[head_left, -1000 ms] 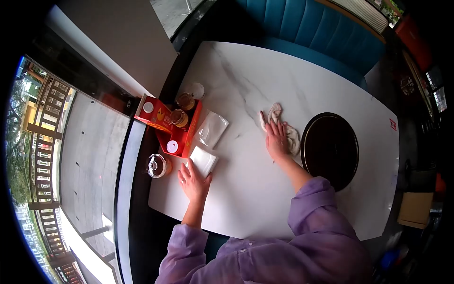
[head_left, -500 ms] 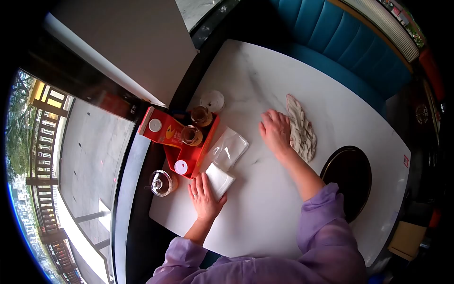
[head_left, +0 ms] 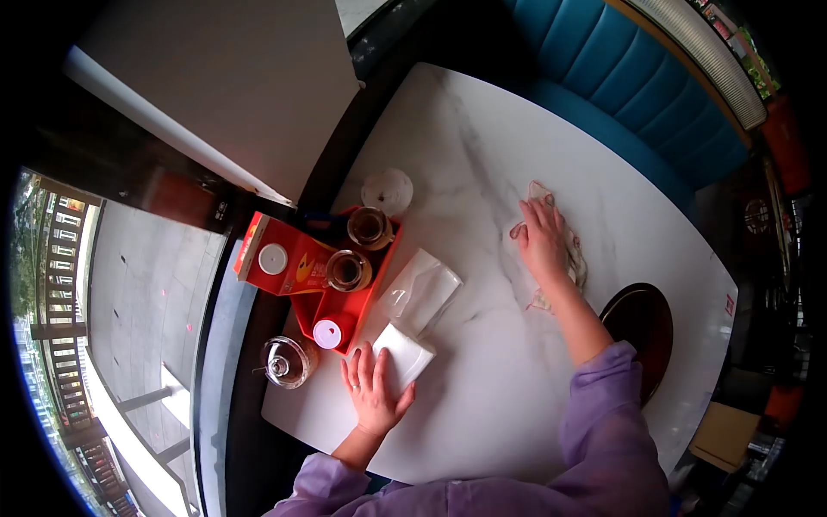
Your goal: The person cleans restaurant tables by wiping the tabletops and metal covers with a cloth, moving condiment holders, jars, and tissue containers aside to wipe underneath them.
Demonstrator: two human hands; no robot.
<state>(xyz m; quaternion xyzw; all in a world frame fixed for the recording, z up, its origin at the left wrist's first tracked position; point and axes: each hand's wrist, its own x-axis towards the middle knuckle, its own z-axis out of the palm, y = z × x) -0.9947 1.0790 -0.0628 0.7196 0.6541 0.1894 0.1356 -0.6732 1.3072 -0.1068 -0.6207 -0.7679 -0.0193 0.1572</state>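
My left hand [head_left: 374,392] rests with fingers spread at the lower left edge of a white napkin stack [head_left: 403,356], whose clear plastic wrapper [head_left: 420,293] extends up and right. My right hand [head_left: 545,237] lies flat on a crumpled pale cloth [head_left: 575,258], covering much of it. Beside the napkins is a red tray [head_left: 376,280] with two glass jars [head_left: 369,227] [head_left: 348,270], a red carton [head_left: 293,258] and a red container with a pinkish lid [head_left: 328,333].
A lidded glass jar [head_left: 289,363] stands at the white table's [head_left: 482,405] left edge. Behind the tray sits a clear round item [head_left: 387,191]. A dark round tray [head_left: 639,336] lies right of my right forearm. A teal bench [head_left: 616,77] borders the far side.
My right hand came off the cloth, then went back down onto it, and the cloth's shape has changed. My left hand stays by the napkins. The view has shifted.
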